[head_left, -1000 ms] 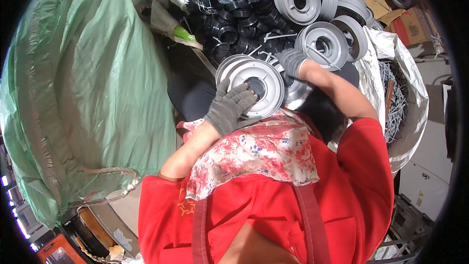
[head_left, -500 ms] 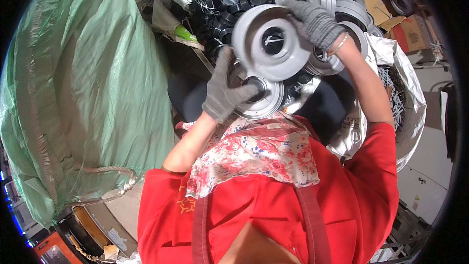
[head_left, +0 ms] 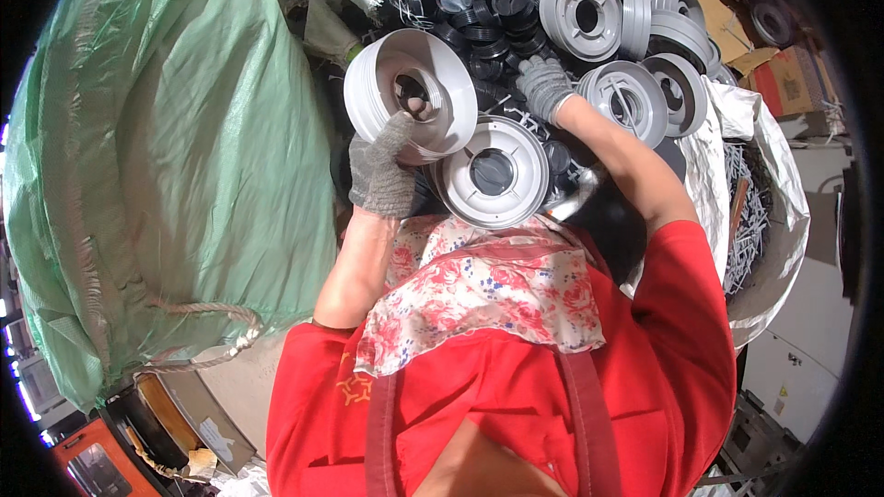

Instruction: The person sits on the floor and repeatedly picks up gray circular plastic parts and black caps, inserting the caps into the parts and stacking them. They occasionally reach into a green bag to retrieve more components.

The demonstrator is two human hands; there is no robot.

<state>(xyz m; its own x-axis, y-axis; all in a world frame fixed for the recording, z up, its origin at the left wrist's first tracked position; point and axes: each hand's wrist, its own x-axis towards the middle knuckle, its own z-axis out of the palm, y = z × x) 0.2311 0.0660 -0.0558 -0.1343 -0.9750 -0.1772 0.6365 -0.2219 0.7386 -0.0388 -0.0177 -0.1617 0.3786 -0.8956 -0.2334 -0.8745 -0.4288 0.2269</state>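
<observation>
The left hand [head_left: 382, 170] holds a grey drum [head_left: 449, 103], its fingertips [head_left: 417, 105] showing in the central hole. Just right and nearer lies a grey disc [head_left: 462, 170]. Farther right, the right hand [head_left: 545, 87] reaches beside black caps [head_left: 497, 14]; its grip I cannot tell.

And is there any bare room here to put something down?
One small pale patch, probably floor, between the green sack, its rope and the left red sleeve. Crowded: around the right hand, where black caps and grey rings pile up.
</observation>
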